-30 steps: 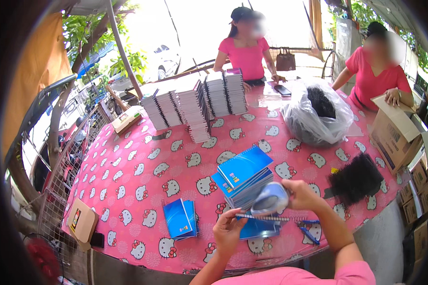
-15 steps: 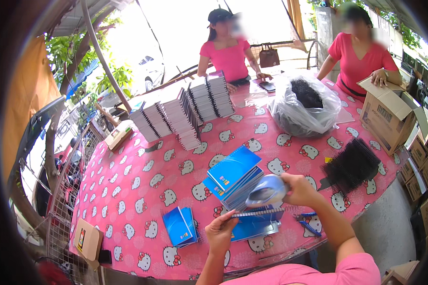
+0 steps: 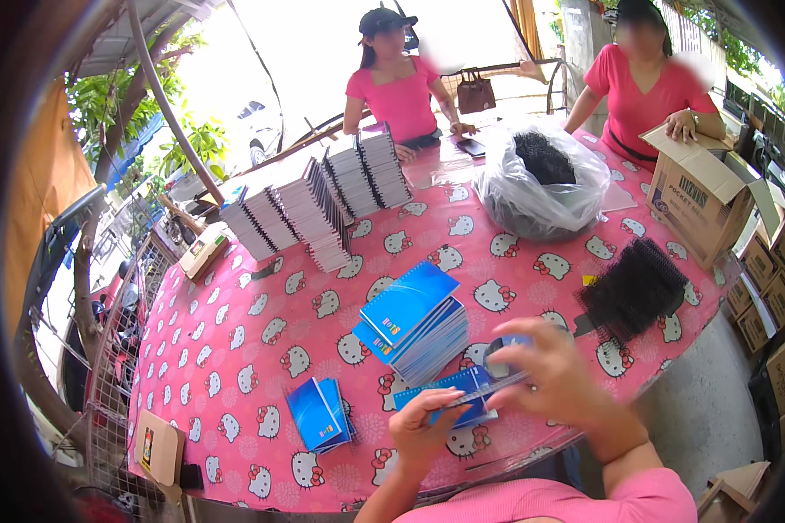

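Near the front edge of the table, my left hand [image 3: 423,427] pinches the edge of a notebook [image 3: 488,391], held edge-on with a row of holes or coil along it. At its other end is my right hand [image 3: 549,370], fingers bent and smeared by motion. Behind those fingers shows a curved blue-grey shape [image 3: 508,347], too blurred to name. Under my hands lies another blue-covered notebook [image 3: 462,382]. Just beyond stands a stack of blue notebooks [image 3: 414,305]. To the left, a few blue notebooks [image 3: 317,417] lie in a small pile.
Tall stacks of notebooks [image 3: 314,205] stand at the far left. A clear plastic bag [image 3: 532,205] of black coils sits at the back. Black coils [image 3: 632,292] lie at right, near an open cardboard box [image 3: 698,200]. Two people in pink stand across the table.
My right hand has moved down to the held notebook's end, and the blue-grey thing it gripped shows less. The blue pliers have passed out of sight. The whole view has shifted slightly.
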`<control>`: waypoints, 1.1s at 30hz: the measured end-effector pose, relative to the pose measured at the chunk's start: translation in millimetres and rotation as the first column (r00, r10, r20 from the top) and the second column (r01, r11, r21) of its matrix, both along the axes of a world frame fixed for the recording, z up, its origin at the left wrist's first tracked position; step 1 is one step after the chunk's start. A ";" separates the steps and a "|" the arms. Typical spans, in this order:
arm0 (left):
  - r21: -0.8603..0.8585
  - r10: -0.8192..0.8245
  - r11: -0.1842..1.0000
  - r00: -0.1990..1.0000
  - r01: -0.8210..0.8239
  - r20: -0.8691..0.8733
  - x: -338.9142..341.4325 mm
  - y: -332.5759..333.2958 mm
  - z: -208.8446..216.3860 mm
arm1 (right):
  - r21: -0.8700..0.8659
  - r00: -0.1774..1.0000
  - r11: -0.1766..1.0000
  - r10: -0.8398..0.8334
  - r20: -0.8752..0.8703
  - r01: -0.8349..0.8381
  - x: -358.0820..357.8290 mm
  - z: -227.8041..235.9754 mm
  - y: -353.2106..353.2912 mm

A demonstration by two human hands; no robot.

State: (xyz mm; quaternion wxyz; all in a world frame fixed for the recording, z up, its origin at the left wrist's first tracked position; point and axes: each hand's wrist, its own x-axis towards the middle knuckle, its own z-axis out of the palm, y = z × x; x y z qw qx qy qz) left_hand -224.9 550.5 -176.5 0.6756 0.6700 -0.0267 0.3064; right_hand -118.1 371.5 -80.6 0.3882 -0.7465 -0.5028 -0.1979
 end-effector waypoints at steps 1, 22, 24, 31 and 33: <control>0.006 -0.017 1.000 1.000 0.017 -0.005 -0.8 -4.9 3.9 | -0.005 0.993 0.997 0.073 -0.096 -0.074 -4.8 -4.0 8.5; -0.088 -0.028 0.996 0.988 0.014 -0.155 -21.9 -6.1 12.6 | 0.049 0.969 0.977 0.210 -0.129 -0.206 -25.3 -36.5 24.7; -0.133 -0.031 0.991 0.986 0.010 -0.161 -27.7 -5.6 12.2 | 0.048 0.961 0.970 0.243 -0.134 -0.239 -25.1 -41.6 27.9; 0.319 0.076 0.947 0.990 -0.033 -0.121 -30.4 -1.3 21.8 | 0.054 0.945 0.971 0.237 -0.225 -0.231 -28.1 -42.0 29.7; 0.257 0.079 0.966 0.988 -0.043 -0.132 -31.6 -5.4 22.7 | 0.060 0.942 0.975 0.223 -0.249 -0.215 -30.1 -40.8 32.3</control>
